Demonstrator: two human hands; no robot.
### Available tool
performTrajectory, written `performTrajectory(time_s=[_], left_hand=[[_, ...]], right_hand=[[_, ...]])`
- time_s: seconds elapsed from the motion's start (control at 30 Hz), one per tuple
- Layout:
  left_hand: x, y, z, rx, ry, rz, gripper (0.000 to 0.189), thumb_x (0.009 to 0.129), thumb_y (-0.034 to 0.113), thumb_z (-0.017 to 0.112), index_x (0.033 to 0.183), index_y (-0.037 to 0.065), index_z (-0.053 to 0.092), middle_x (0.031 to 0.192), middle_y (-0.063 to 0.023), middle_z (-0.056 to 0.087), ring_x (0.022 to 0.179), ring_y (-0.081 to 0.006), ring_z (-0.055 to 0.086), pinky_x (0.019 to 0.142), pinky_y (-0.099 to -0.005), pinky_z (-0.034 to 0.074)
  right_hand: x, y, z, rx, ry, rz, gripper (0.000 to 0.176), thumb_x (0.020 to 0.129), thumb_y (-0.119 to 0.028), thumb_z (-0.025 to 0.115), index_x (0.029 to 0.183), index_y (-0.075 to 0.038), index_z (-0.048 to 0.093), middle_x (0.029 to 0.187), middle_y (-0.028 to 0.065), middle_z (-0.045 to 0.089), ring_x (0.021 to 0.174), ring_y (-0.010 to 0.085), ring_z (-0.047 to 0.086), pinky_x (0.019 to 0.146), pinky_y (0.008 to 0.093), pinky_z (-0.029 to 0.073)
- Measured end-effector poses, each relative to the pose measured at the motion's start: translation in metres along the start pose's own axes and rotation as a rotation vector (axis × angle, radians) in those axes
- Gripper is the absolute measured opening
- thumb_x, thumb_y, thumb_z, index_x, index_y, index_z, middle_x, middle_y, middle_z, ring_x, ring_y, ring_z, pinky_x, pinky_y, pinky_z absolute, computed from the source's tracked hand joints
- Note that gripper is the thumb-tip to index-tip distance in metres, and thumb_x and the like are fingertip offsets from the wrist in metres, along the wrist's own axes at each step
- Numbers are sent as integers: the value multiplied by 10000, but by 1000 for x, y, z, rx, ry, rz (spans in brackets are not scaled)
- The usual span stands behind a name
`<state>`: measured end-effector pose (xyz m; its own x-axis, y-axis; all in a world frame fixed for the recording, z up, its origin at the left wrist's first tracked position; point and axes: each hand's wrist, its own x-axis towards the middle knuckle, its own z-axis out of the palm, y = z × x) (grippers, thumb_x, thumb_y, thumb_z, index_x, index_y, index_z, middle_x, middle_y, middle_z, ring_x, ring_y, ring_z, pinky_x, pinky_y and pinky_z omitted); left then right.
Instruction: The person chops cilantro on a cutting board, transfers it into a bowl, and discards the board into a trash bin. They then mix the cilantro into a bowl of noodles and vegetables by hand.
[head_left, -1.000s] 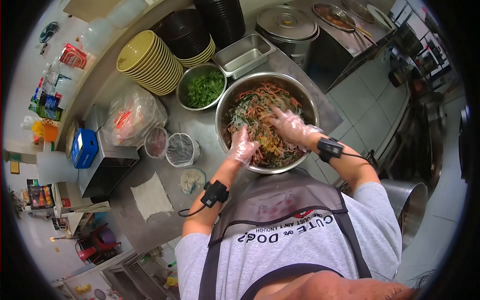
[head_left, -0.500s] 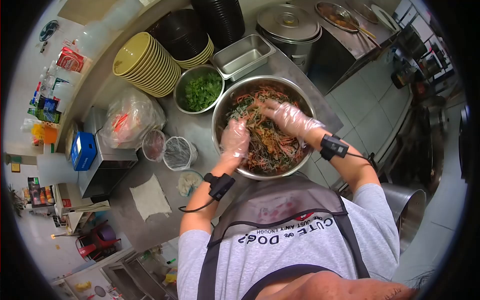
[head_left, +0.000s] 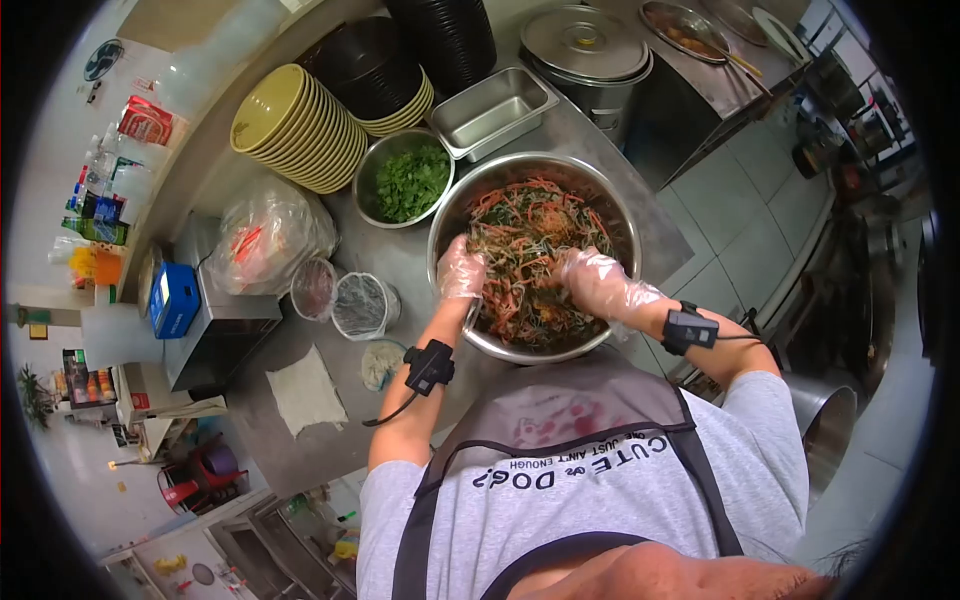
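You had the large round steel mixing bowl (head_left: 618, 215) close to your body on the grey steel tabletop (head_left: 405, 262) so both gloved hands reached in, right hand (head_left: 598, 282) with its grip closed on the orange-and-green shredded noodle salad (head_left: 530, 225), left hand (head_left: 461, 268) sunk in it by the left wall, its grip impossible to tell.

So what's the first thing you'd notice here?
The big steel bowl in the middle of the counter, heaped with tangled orange, green and pale shreds. The left hand and right hand, in clear gloves, are dug into it. Behind it sit a bowl of chopped greens and a stack of yellow plates.
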<state>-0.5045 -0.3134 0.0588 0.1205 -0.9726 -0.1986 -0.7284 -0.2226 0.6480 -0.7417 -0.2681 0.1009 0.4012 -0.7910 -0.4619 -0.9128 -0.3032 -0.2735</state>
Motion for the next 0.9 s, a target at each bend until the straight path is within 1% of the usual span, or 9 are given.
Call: performTrajectory(time_s=[0.1,0.27,0.4,0.47,0.53,0.6,0.73,0.8,0.9], left_hand=[[6,-10,5,-104,53,26,488,837,192,617,1301,46,578,1105,-247,684,1001,-404,665,894,-441,513],[-7,-4,7,-438,-279,-65,602,815,159,671,1389,71,512,1170,-217,672,1068,-341,665,929,-409,508],[-25,-15,0,-29,-244,130,742,794,191,744,1464,83,445,959,-150,674,910,-269,656,860,-356,509],[-31,-7,-3,-20,-313,95,867,763,227,768,1513,73,360,1142,-248,639,1044,-355,651,929,-377,506],[-46,18,-10,275,-398,117,1028,710,249,801,1552,60,242,1451,-332,415,1237,-449,543,1059,-435,448],[-50,27,-7,362,-493,124,1154,675,211,816,1567,23,110,1461,-387,334,1296,-472,485,1053,-430,462],[-44,2,12,461,-582,102,1283,622,233,877,1555,-18,33,1431,-386,371,1251,-466,526,1033,-428,481],[-45,-13,13,286,-683,82,1306,600,268,897,1555,-13,53,1394,-375,412,1249,-457,526,1041,-435,473],[-71,-9,7,367,-562,166,1356,570,317,927,1563,14,55,1420,-359,369,1283,-472,479,1067,-454,446]], right_hand=[[-9,-21,19,-330,4,-250,341,883,-210,617,1207,-261,709,1483,59,457,1391,367,396,1101,504,388],[42,-8,7,-379,224,-395,377,864,-228,644,1236,-283,678,1440,71,485,1396,419,361,1077,639,368],[54,19,-2,-233,295,-110,410,845,-171,637,1254,-190,665,1359,187,511,1164,431,588,901,452,561],[33,21,14,-429,227,32,324,816,-156,653,1110,-27,694,1140,169,567,994,358,641,648,417,582],[1,8,23,-519,181,19,312,811,-158,655,1094,-36,705,1175,155,574,1022,354,634,672,387,556],[7,9,58,-522,346,-218,306,827,-193,652,1083,-40,720,1256,171,563,1087,387,617,775,405,527],[26,-44,-3,-602,-3,-407,326,868,-227,622,1177,-190,720,1449,55,494,1366,368,418,1036,572,410],[57,-14,4,-424,296,-403,357,877,-225,618,1226,-208,692,1478,46,469,1367,388,405,1038,591,414],[60,6,-9,-351,220,-204,473,874,-219,635,1341,-286,601,1391,149,502,1119,356,620,823,457,572]])
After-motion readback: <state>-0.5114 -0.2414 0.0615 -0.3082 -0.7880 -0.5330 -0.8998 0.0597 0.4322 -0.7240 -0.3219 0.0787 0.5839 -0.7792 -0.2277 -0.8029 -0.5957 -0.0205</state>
